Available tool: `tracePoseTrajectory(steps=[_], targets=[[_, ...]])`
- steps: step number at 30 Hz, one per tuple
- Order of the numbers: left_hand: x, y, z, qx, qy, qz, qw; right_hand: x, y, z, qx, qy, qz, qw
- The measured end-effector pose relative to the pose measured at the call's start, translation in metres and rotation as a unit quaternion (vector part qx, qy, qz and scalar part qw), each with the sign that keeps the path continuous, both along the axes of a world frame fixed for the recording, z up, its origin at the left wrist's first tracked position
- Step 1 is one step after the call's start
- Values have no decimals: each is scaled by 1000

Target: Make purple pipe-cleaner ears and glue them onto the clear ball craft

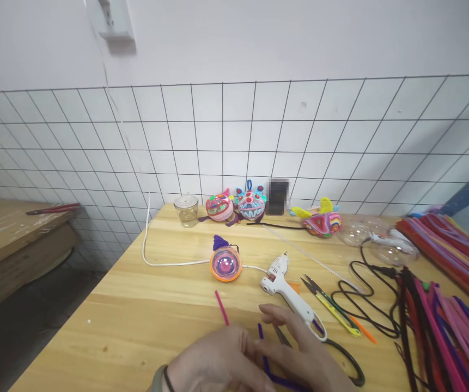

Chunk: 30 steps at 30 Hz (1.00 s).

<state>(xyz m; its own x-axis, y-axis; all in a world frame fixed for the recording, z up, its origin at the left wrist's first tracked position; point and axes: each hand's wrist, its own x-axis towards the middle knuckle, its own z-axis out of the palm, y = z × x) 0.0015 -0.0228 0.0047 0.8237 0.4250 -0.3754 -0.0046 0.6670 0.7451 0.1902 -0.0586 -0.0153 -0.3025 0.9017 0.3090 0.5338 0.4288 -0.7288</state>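
Both hands meet at 6 o'clock, low on the desk [144, 305]: left hand [213, 362] loosely curled, right hand [299, 354] pinching the purple pipe cleaner [263, 348] that runs between them (grip partly hidden, so how tight I cannot tell). For a clean bend, hold close to the fold and press it flat on the wood. Pink pipe cleaner [221, 306] lies at 12 o'clock from the left hand, glue gun [285, 286] at 1, scissors [340, 348] at 3.

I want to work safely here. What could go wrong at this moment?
The glue gun lies close to the right hand; if hot, it might burn a finger. Its white cord and the black cable cross the table, so a sleeve could snag them.
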Motion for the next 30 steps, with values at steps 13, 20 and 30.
tracePoseTrajectory(steps=[13,20,30], targets=[[-3,7,-4,54,125,-35,990,3,1,16,199,-131,113,965],[-3,8,-5,37,94,-41,994,3,-1,21,154,-119,145,970],[0,8,-6,52,106,-2,993,1,1,19,131,-80,158,975]])
